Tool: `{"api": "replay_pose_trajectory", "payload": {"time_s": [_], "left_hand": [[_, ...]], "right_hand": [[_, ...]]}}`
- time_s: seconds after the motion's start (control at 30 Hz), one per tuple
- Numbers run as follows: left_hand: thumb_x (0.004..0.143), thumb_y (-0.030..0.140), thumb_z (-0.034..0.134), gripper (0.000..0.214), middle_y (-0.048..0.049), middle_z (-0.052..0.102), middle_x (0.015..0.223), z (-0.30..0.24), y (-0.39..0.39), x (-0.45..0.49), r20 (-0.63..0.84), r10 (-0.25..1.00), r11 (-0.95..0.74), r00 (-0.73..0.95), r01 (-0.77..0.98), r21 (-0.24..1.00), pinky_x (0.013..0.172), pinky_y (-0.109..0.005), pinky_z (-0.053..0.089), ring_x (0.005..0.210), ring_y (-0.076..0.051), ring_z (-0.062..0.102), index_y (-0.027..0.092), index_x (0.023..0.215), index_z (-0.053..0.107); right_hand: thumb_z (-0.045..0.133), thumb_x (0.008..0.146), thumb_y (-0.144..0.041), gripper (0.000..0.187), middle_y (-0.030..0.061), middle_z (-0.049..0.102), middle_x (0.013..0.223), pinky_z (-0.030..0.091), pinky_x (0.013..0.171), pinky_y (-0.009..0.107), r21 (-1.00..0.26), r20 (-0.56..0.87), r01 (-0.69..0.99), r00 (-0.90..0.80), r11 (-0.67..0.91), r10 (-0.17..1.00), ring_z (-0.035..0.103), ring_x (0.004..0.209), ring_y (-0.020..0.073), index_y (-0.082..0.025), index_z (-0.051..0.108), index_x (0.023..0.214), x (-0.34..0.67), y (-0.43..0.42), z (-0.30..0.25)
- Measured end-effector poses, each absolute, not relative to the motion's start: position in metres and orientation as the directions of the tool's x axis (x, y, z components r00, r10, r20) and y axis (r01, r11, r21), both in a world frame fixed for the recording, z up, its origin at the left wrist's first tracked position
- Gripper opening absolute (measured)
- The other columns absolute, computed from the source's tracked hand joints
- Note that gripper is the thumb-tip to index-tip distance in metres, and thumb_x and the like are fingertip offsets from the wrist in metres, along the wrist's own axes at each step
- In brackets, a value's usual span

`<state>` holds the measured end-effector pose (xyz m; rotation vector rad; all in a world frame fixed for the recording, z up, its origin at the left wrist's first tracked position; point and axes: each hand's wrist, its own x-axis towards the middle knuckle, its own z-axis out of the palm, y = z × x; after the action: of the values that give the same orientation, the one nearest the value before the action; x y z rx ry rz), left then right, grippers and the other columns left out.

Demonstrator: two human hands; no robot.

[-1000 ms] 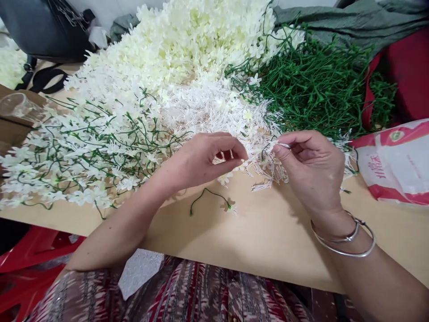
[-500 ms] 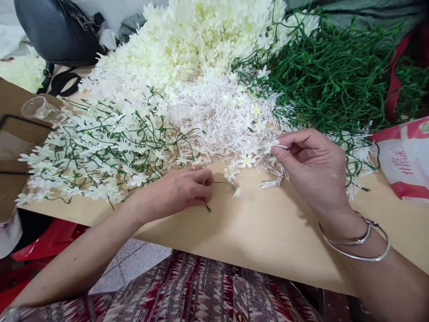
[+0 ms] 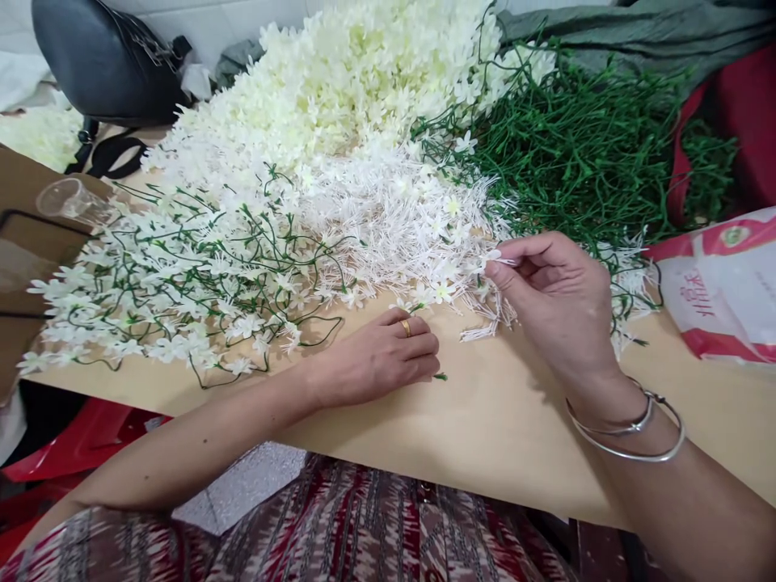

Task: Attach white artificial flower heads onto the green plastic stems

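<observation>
My left hand (image 3: pixel 379 356) rests on the tan tabletop (image 3: pixel 485 420), its fingers closed on a thin green stem (image 3: pixel 440 377) whose tip sticks out by the fingertips. The stem's small white flower (image 3: pixel 440 291) lies just beyond the knuckles. My right hand (image 3: pixel 554 299), with two silver bangles on its wrist, pinches a tiny white stamen piece (image 3: pixel 504 260) between thumb and forefinger, at the edge of the pile of white stamen pieces (image 3: pixel 400 214). The two hands are about a hand's width apart.
A heap of cream petals (image 3: pixel 364 81) fills the back. Loose green stems (image 3: pixel 582 153) lie at the back right, flowered sprigs (image 3: pixel 182 275) at the left. Around these are a black bag (image 3: pixel 109 65), a clear cup (image 3: pixel 66 198) and a red-and-white plastic bag (image 3: pixel 721 283).
My left hand dropped from beside the right hand to the table, closed on the loose green stem there, and slid it right. My right hand kept its pinch in place.
</observation>
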<state>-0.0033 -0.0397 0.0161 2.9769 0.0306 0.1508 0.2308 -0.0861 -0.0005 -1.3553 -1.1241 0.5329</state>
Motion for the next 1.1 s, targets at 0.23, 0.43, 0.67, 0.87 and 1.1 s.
{"api": "replay_pose_trajectory", "payload": {"time_s": [0.23, 0.43, 0.67, 0.87, 1.1], "left_hand": [[0.113, 0.025, 0.046, 0.026, -0.0059, 0.07, 0.101, 0.011, -0.049, 0.014, 0.084, 0.053, -0.998, 0.995, 0.049, 0.046, 0.087, -0.037, 0.04, 0.091, -0.02, 0.06, 0.017, 0.103, 0.068], [0.114, 0.022, 0.04, 0.028, -0.0088, 0.072, 0.103, 0.009, -0.044, 0.028, 0.253, 0.141, -0.952, 0.957, 0.061, 0.3, 0.095, -0.038, 0.048, 0.097, -0.021, 0.065, 0.016, 0.102, 0.065], [0.107, 0.051, 0.056, 0.031, -0.0058, 0.067, 0.093, 0.014, -0.027, 0.026, 0.116, 0.726, -0.192, 0.678, 0.038, 0.981, 0.079, -0.032, 0.053, 0.084, -0.018, 0.063, 0.021, 0.109, 0.061], [0.101, 0.057, 0.064, 0.037, -0.0028, 0.061, 0.086, 0.003, -0.024, 0.027, 0.017, 0.757, -0.013, 0.653, -0.011, 1.0, 0.082, -0.034, 0.051, 0.081, -0.017, 0.057, 0.021, 0.104, 0.063], [0.098, 0.059, 0.068, 0.038, -0.0026, 0.061, 0.088, -0.006, -0.022, 0.029, 0.01, 0.757, 0.003, 0.653, -0.018, 1.0, 0.081, -0.033, 0.05, 0.081, -0.017, 0.057, 0.021, 0.102, 0.065]], "right_hand": [[0.082, 0.087, -0.034, 0.01, 0.0017, 0.072, 0.086, 0.054, 0.074, 0.041, -0.934, 0.313, 0.3, 0.418, 0.196, 0.853, 0.067, 0.08, 0.0234, -0.032, 0.072, 0.088, 0.233, -0.084, -0.005], [0.082, 0.086, -0.031, 0.009, 0.0004, 0.069, 0.083, 0.052, 0.074, 0.039, -0.941, 0.303, 0.275, 0.434, 0.195, 0.848, 0.064, 0.078, 0.0219, -0.031, 0.072, 0.087, 0.231, -0.085, -0.001], [0.087, 0.083, -0.043, 0.018, -0.0022, 0.071, 0.078, 0.05, 0.058, 0.031, -0.983, 0.178, 0.093, 0.338, 0.155, 0.924, 0.063, 0.066, 0.0161, -0.031, 0.075, 0.09, 0.235, -0.087, -0.003], [0.091, 0.079, -0.049, 0.025, -0.0021, 0.074, 0.073, 0.048, 0.053, 0.028, -0.997, 0.054, -0.049, 0.183, 0.064, 0.982, 0.064, 0.06, 0.0146, -0.03, 0.078, 0.088, 0.233, -0.086, -0.006], [0.095, 0.072, -0.047, 0.03, -0.0038, 0.073, 0.069, 0.05, 0.056, 0.026, -0.995, -0.04, -0.095, 0.192, -0.022, 0.981, 0.064, 0.06, 0.0131, -0.027, 0.078, 0.086, 0.226, -0.088, -0.001]]}}
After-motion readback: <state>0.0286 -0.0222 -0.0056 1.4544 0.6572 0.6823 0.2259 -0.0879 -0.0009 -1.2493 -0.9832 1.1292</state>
